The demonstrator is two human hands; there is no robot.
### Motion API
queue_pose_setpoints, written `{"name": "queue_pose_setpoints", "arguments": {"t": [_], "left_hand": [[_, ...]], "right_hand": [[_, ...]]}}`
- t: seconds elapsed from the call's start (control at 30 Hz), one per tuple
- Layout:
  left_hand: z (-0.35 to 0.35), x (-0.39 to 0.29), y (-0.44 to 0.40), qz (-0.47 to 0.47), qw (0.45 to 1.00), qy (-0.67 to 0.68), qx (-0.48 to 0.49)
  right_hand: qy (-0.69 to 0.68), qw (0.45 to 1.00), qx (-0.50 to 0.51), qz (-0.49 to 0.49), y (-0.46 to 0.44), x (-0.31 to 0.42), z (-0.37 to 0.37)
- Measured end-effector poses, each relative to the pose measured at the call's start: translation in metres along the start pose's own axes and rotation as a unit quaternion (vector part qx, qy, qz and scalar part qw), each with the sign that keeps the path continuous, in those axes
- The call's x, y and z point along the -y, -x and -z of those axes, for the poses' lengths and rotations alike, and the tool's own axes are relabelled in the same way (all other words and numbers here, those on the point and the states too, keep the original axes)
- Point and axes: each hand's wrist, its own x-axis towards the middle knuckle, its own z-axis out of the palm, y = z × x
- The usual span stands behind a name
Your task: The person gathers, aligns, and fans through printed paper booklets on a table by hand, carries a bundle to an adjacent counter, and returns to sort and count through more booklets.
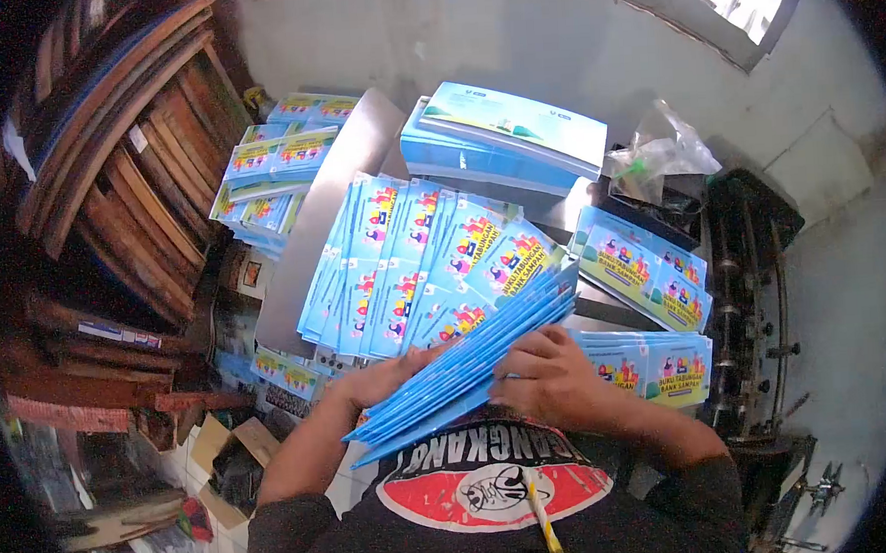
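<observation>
A fanned stack of blue printed booklet covers [467,360] is held up at a slant in front of my chest, its many edges showing. My left hand [383,380] grips its far left side, with most of the fingers hidden behind the sheets. Curled fingers of my right hand [548,376] close on the near right side. Just beyond, overlapping printed covers [392,259] with cartoon figures and yellow lettering lie spread on the metal table [299,294]. More covers [658,365] lie beside my right forearm.
A tall stack of pale blue sheets [515,127] stands at the back of the table. Cover piles [277,170] sit at the left, another pile [643,266] at the right. A clear plastic bag [662,145] rests near dark machinery [754,290]. Wooden frames [136,162] lean at the left.
</observation>
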Motion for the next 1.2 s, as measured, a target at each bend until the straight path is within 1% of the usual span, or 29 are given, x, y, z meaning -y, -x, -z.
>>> {"name": "queue_pose_setpoints", "arguments": {"t": [0.03, 0.1, 0.17, 0.2, 0.27, 0.3, 0.37, 0.4, 0.43, 0.47, 0.5, 0.53, 0.57, 0.6, 0.63, 0.67, 0.7, 0.73, 0.77, 0.8, 0.83, 0.87, 0.9, 0.93, 0.97, 1.03, 1.07, 1.17, 1.2], "left_hand": [[-0.002, -0.003, 0.001, 0.016, 0.999, 0.010, 0.032], [-0.002, 0.010, -0.002, 0.002, 1.000, -0.014, 0.018], [-0.004, 0.015, -0.002, -0.052, 0.999, 0.000, 0.008], [-0.007, 0.012, -0.001, -0.051, 0.999, 0.002, 0.006], [-0.008, -0.003, -0.002, 0.040, 0.999, 0.018, 0.021], [-0.008, -0.011, -0.004, 0.036, 0.999, 0.017, 0.020], [-0.013, -0.017, -0.003, -0.006, 0.995, 0.063, 0.073], [-0.012, -0.004, -0.001, -0.072, 0.992, -0.096, -0.024], [-0.015, -0.009, 0.002, -0.072, 0.992, -0.101, -0.021], [-0.019, -0.019, 0.007, -0.076, 0.975, -0.199, -0.060], [-0.023, -0.031, 0.012, -0.082, 0.947, -0.294, -0.101], [-0.023, -0.046, 0.020, -0.063, 0.921, -0.366, -0.119], [-0.025, -0.072, 0.037, -0.065, 0.920, -0.366, -0.122], [-0.027, -0.102, 0.057, -0.006, 0.930, -0.334, -0.151], [-0.025, -0.117, 0.066, 0.055, 0.936, -0.298, -0.178], [-0.017, -0.116, 0.060, 0.060, 0.937, -0.295, -0.177], [-0.006, -0.108, 0.051, -0.003, 0.891, -0.397, -0.220], [0.002, -0.096, 0.043, -0.066, 0.827, -0.494, -0.261], [0.010, -0.070, 0.031, -0.064, 0.824, -0.497, -0.263], [0.019, -0.035, 0.016, -0.035, 0.918, -0.366, -0.145], [0.024, -0.019, 0.007, -0.005, 0.975, -0.223, -0.021], [0.018, -0.022, 0.004, -0.005, 0.974, -0.226, -0.019], [0.008, -0.024, 0.001, 0.039, 0.997, -0.058, -0.028], [0.003, -0.024, 0.000, 0.082, 0.989, 0.113, -0.037], [0.002, -0.022, -0.001, 0.083, 0.989, 0.114, -0.037], [0.003, -0.016, -0.001, 0.040, 0.991, 0.125, -0.003], [0.003, -0.011, -0.002, 0.041, 0.991, 0.128, -0.004], [0.006, -0.006, -0.006, 0.003, 0.996, 0.089, -0.006], [0.007, -0.006, -0.007, 0.006, 0.997, 0.071, -0.008]], "right_hand": [[-0.009, 1.000, 0.009, -0.021, -0.008, 0.007, 0.011], [-0.017, 1.000, -0.006, -0.019, -0.014, 0.013, 0.022], [-0.024, 0.999, -0.022, -0.011, -0.021, 0.012, 0.036], [-0.050, 0.997, -0.041, -0.030, -0.023, 0.008, 0.044], [-0.099, 0.990, -0.082, -0.053, -0.029, 0.003, 0.068], [-0.096, 0.991, -0.081, -0.051, -0.038, 0.000, 0.082], [-0.017, 0.967, -0.250, -0.036, -0.052, -0.006, 0.099], [-0.017, 0.966, -0.255, -0.041, -0.059, -0.016, 0.093], [0.017, 0.972, -0.236, -0.007, -0.066, -0.032, 0.078], [0.052, 0.975, -0.213, 0.028, -0.070, -0.046, 0.064], [-0.021, 0.996, -0.092, -0.009, -0.068, -0.051, 0.051], [0.010, 0.999, 0.025, -0.028, -0.064, -0.051, 0.034], [0.040, 0.988, 0.143, -0.047, -0.062, -0.050, 0.020], [0.040, 0.988, 0.145, -0.046, -0.059, -0.053, 0.015], [-0.005, 0.993, 0.117, -0.013, -0.053, -0.056, 0.010], [-0.052, 0.994, 0.089, 0.019, -0.047, -0.056, 0.006], [-0.057, 0.994, 0.092, 0.020, -0.044, -0.052, 0.005], [-0.069, 0.993, 0.097, 0.016, -0.043, -0.048, 0.010], [-0.080, 0.992, 0.100, 0.011, -0.044, -0.044, 0.014], [0.015, 0.998, 0.054, 0.033, -0.041, -0.035, 0.012], [0.019, 0.998, 0.048, 0.034, -0.035, -0.028, 0.010], [0.049, 0.997, 0.040, 0.052, -0.027, -0.020, 0.007], [0.076, 0.994, 0.036, 0.068, -0.018, -0.011, 0.003], [0.127, 0.988, 0.066, 0.051, -0.011, -0.003, 0.001], [0.126, 0.988, 0.068, 0.051, -0.005, 0.000, -0.003], [0.166, 0.984, 0.031, 0.063, 0.007, 0.001, -0.009], [0.163, 0.984, 0.031, 0.065, 0.011, 0.000, -0.011], [0.164, 0.981, -0.018, 0.105, 0.015, -0.003, -0.013], [0.108, 0.990, 0.001, 0.095, 0.013, -0.006, -0.011]]}}
